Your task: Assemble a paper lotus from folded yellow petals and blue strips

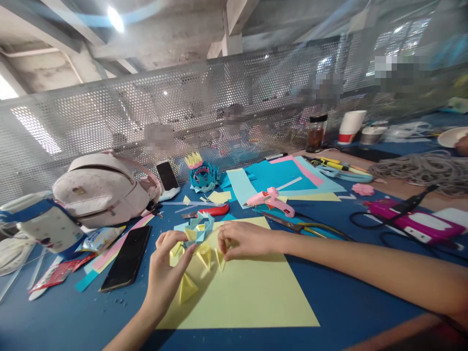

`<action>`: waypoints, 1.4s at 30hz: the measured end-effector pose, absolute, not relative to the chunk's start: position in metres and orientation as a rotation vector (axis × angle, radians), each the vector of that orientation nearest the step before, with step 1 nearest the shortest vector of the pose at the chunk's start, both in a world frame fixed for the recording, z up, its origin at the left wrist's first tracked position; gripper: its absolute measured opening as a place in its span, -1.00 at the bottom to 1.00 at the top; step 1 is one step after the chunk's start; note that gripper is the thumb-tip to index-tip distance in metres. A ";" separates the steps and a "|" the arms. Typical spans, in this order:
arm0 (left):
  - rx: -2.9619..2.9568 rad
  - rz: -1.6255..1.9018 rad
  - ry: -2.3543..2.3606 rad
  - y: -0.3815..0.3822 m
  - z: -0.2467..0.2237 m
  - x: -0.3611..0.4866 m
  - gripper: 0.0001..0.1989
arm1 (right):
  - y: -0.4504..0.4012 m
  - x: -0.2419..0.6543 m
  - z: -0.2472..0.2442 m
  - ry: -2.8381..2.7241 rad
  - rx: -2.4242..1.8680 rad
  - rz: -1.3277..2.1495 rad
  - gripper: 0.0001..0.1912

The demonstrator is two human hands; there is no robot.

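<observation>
While the left hand (168,258) pinches the blue-and-yellow folded-paper piece (201,236) below center, the right hand (237,240) pinches a yellow paper cone (220,260) lower right, long axis near-vertical.

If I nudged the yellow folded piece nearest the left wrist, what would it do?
The yellow folded piece looks like thin paper, so it's probably light and easily slid across the yellow sheet. Its creases may stiffen it, though squeezing could flatten it. Its angular shape should discourage rolling.
</observation>
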State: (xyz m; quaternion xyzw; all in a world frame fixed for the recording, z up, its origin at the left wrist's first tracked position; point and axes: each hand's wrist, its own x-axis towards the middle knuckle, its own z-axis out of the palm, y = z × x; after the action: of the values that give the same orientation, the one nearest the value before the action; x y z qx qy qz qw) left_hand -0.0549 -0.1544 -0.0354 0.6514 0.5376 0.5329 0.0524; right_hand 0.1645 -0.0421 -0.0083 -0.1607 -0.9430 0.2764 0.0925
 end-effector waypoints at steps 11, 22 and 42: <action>1.911 1.638 1.603 -0.153 -0.037 -0.054 -0.90 | -0.045 0.165 -0.009 -2.816 -0.261 0.781 -0.87; 1.939 1.634 1.591 -0.154 -0.037 -0.055 -0.91 | -0.042 0.169 -0.007 -2.857 -0.558 0.927 -0.64; 1.910 1.651 1.661 -0.155 -0.032 -0.051 -0.87 | -0.029 0.170 -0.012 -2.500 -0.639 1.811 -0.47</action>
State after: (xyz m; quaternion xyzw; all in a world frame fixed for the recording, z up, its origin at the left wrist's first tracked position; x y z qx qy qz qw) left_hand -0.0506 -0.1553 -0.0320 0.6309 0.5486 0.5453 0.0598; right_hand 0.1705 -0.0290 -0.0115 -0.2026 -0.7930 0.5745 -0.0057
